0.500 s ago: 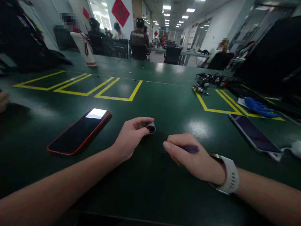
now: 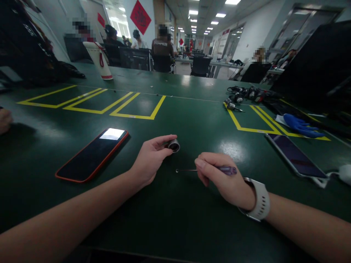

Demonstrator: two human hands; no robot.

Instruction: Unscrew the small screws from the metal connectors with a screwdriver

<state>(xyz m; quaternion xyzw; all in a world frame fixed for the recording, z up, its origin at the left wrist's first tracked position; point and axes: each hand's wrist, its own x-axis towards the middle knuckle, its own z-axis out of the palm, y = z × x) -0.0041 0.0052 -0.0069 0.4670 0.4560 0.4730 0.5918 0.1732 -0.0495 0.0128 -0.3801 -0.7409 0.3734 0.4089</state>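
Between the thumb and forefinger of my left hand (image 2: 149, 157) is a short grey metal cylinder (image 2: 174, 147), its hollow, dark end turned toward the right. My right hand (image 2: 219, 175) is closed around a screwdriver (image 2: 228, 170) with a translucent purple handle. The screwdriver's thin shaft points left, and a small shiny bit, perhaps a screw, shows at its tip (image 2: 177, 171). That tip is below the cylinder and apart from it. Both hands are low over the green table (image 2: 153, 226).
An orange-cased phone (image 2: 90, 157) lies left of my left hand; another phone (image 2: 296, 155) lies at right. Metal parts (image 2: 238, 96), a blue glove (image 2: 301, 126) and yellow tape outlines (image 2: 131, 116) are farther back. Another person's hand (image 2: 4, 120) rests at the left edge.
My right hand has moved slightly right, and the screwdriver's shaft now shows clearly. The cylinder's hollow end has turned a little more toward me.
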